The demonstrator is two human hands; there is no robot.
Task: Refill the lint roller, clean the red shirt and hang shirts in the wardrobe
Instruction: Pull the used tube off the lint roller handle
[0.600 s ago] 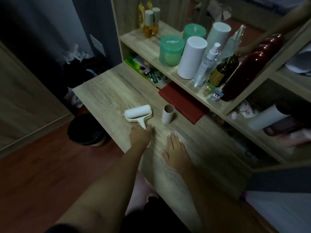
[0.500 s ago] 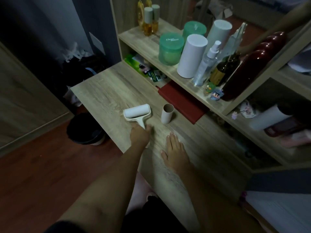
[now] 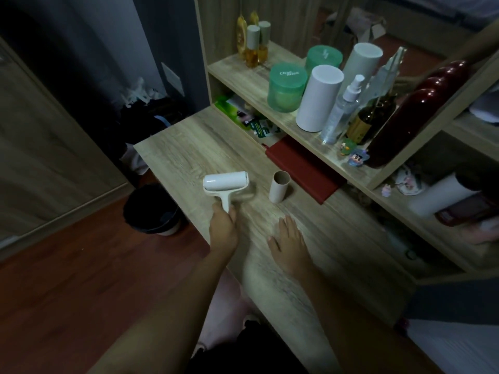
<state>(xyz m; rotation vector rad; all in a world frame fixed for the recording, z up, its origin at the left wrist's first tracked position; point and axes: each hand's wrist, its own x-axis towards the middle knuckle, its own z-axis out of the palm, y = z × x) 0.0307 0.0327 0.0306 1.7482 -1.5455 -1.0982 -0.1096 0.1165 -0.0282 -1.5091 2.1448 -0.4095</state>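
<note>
- Pale wood-grain worktop [image 3: 189,147] bears my right hand [image 3: 289,244], flat and released, grasping nothing.
- My left hand [image 3: 222,228] sits nearer the task: its grip is clenched round the handle of the white plastic lint roller [image 3: 225,182], the handle pointing back at me and the drum lying crosswise.
- Just beyond, to the right, a brown cardboard tube [image 3: 279,186] stands upright.

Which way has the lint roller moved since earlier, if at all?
Yes, slightly: the lint roller, gripped by the left hand, has shifted left, away from the cardboard tube.
</note>
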